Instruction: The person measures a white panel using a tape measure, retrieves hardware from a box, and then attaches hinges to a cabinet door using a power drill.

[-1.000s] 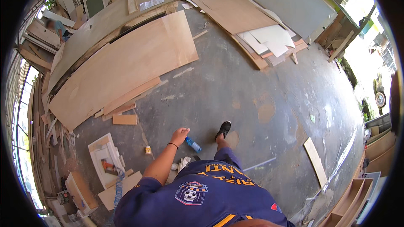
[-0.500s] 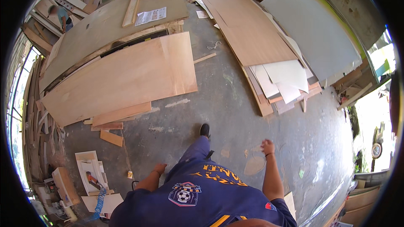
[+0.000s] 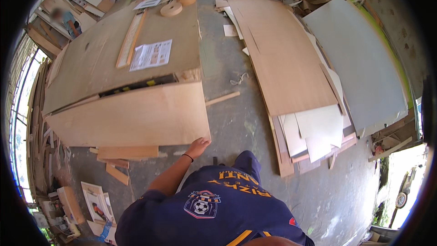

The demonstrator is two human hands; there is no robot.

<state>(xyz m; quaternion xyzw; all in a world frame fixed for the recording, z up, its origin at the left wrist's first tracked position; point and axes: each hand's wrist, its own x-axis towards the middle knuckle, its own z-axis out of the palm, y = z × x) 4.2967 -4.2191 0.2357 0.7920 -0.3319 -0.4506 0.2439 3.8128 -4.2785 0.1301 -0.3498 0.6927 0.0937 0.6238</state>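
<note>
Daylight entered laterally, through the barred window [image 3: 23,95] at left and the opening [image 3: 406,191] at lower right, both overexposed to white. The floor [image 3: 314,200] was moderately lit, with pale glare toward its lower-right area. The left hand [image 3: 198,146] and the plywood sheet [image 3: 132,117] received soft, even light and showed little blur. Fisheye distortion bent straight edges near the black rim, with bluish fringing at left. Print on the paper sheet [image 3: 151,55] was illegible; the head of a co-worker [image 3: 71,23] was blurred

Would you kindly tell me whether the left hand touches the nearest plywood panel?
Cannot tell: in the head view, the left hand overlaps the lower right corner of the plywood panel, neither contact nor gap showing plainly.
</note>
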